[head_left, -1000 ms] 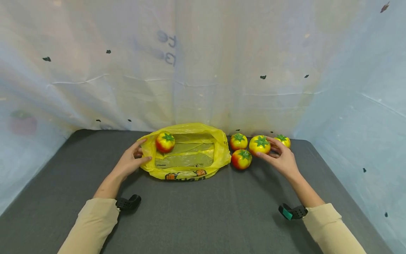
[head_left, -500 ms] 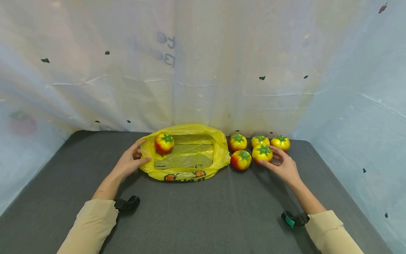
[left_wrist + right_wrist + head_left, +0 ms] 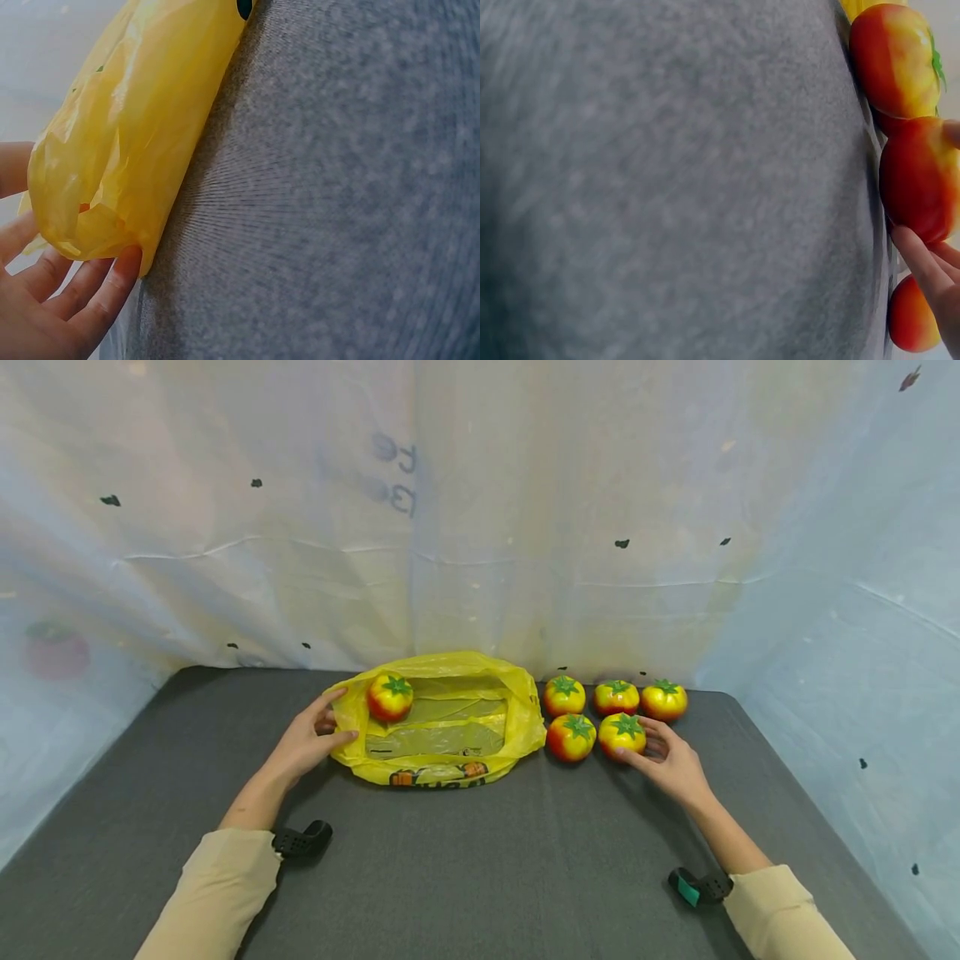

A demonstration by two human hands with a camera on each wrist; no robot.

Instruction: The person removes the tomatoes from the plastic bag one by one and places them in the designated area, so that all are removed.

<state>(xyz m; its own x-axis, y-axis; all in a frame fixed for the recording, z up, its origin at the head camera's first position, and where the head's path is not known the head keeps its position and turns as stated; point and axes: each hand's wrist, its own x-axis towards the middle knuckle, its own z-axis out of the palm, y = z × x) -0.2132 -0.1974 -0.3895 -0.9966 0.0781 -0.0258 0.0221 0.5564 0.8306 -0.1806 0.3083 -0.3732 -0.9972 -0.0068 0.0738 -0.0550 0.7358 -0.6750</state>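
Observation:
A yellow plastic bag (image 3: 435,768) lies with its mouth spread wide, one red-and-yellow tomato (image 3: 390,697) inside at its left end. My left hand (image 3: 302,741) is at the bag's left end; in the left wrist view its extended fingers (image 3: 101,304) touch the yellow film. My right hand (image 3: 671,766) holds another tomato (image 3: 622,737) between thumb and fingers, low at the table. This tomato is the right one of the front pair, beside the front-left tomato (image 3: 571,738). Behind them stand three more: a left tomato (image 3: 564,696), a middle tomato (image 3: 617,697) and a right tomato (image 3: 664,700).
The dark grey table (image 3: 480,877) extends in front of the bag and tomatoes. A pale plastic sheet (image 3: 480,527) hangs close behind them, and another blue-tinted sheet (image 3: 862,693) bounds the right side.
My right hand has brought its tomato down and toward me, from before the back row to beside the front-left tomato. The back-middle tomato has come into sight. The left hand stays at the bag.

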